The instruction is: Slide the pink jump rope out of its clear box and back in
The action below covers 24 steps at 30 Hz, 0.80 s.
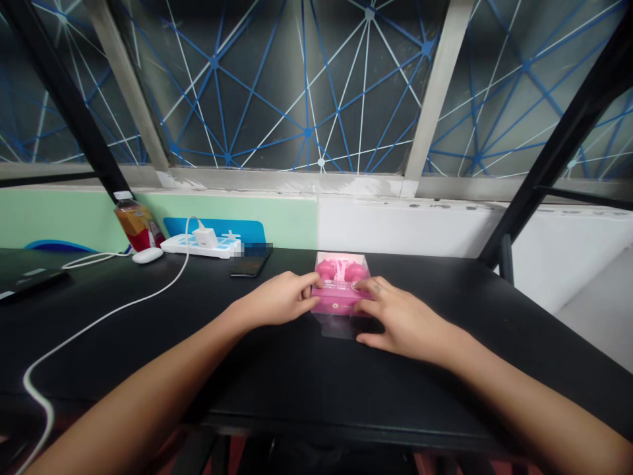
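A small clear plastic box (341, 285) with pink earphones inside and a pink label on its front lies on the black table (297, 369), near the far middle. My left hand (281, 300) grips the box's left side with curled fingers. My right hand (400, 320) holds its right side, fingertips on the pink front and thumb low beside a clear flap that lies open on the table under the box.
A black phone (250, 264) lies just left of the box. Farther left are a white power strip (200, 244) with a charger and a long white cable (113, 310), a white mouse-like object (147, 255), a drink bottle (137, 223) and a dark flat device (30, 282).
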Available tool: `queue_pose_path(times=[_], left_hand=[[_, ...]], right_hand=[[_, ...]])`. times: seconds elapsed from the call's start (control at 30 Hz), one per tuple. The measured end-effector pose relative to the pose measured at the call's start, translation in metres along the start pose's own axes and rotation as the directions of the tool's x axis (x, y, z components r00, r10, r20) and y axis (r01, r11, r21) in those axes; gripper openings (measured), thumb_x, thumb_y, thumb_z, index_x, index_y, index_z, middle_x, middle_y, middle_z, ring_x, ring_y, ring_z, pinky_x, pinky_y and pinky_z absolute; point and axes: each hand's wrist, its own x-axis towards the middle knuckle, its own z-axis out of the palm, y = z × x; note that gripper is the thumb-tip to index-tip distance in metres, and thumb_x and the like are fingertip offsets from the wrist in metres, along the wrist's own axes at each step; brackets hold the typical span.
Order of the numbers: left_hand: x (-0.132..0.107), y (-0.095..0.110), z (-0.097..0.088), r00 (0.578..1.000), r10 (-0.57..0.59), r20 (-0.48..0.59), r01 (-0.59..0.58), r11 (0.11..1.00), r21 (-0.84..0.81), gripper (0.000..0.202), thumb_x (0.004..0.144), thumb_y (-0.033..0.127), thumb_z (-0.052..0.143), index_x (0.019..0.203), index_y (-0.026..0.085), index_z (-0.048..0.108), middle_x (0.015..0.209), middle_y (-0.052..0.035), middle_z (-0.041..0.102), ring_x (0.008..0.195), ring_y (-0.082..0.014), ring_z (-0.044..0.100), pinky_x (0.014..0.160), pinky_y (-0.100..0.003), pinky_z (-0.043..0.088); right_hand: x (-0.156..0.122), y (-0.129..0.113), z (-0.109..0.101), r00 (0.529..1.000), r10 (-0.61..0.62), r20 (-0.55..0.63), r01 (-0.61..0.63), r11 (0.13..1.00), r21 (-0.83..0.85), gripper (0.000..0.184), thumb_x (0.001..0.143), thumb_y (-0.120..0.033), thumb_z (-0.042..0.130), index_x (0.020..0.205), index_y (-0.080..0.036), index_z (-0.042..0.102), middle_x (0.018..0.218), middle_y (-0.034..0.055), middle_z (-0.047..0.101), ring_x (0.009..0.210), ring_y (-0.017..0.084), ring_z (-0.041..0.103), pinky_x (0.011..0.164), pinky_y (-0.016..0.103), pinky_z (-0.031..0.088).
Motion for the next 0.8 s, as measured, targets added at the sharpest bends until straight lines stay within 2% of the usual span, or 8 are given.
queue_pose_path(times=[0.33,0.53,0.8], left_hand=[[-0.0005,0.0016,-0.0011,1.000,-0.007,0.005,0.007,1.000,0.002,0.016,0.091,0.025,0.051,0.105,0.020,0.058,0.071,0.0009,0.064,0.062,-0.0143,0.059,0.058,-0.024,0.037],[-0.0007,0.0019,-0.0012,1.000,-0.009,0.013,0.009,1.000,0.005,0.017,0.091,0.025,0.052,0.105,0.020,0.058,0.072,0.0005,0.065,0.063,-0.0140,0.059,0.059,-0.023,0.037],[-0.0010,0.0025,-0.0013,1.000,-0.021,0.013,0.021,1.000,0.001,0.019,0.090,0.026,0.051,0.107,0.020,0.058,0.072,0.0011,0.066,0.064,-0.0149,0.060,0.060,-0.025,0.038]], right_hand=[[0.0002,-0.0001,-0.0014,1.000,0.007,0.028,-0.007,1.000,0.005,0.032,0.080,-0.037,0.068,0.108,-0.020,0.066,0.129,0.0145,0.053,0.117,0.032,0.049,0.090,0.048,0.052],[0.0009,-0.0014,-0.0048,1.000,0.025,0.009,-0.025,0.999,0.026,0.022,0.082,-0.037,0.066,0.095,-0.019,0.063,0.121,0.0137,0.058,0.114,0.031,0.052,0.085,0.046,0.055],[0.0019,-0.0022,-0.0074,0.999,0.047,-0.005,-0.047,0.997,0.061,0.020,0.082,-0.035,0.065,0.093,-0.020,0.060,0.114,0.0128,0.061,0.109,0.030,0.056,0.079,0.044,0.056]])
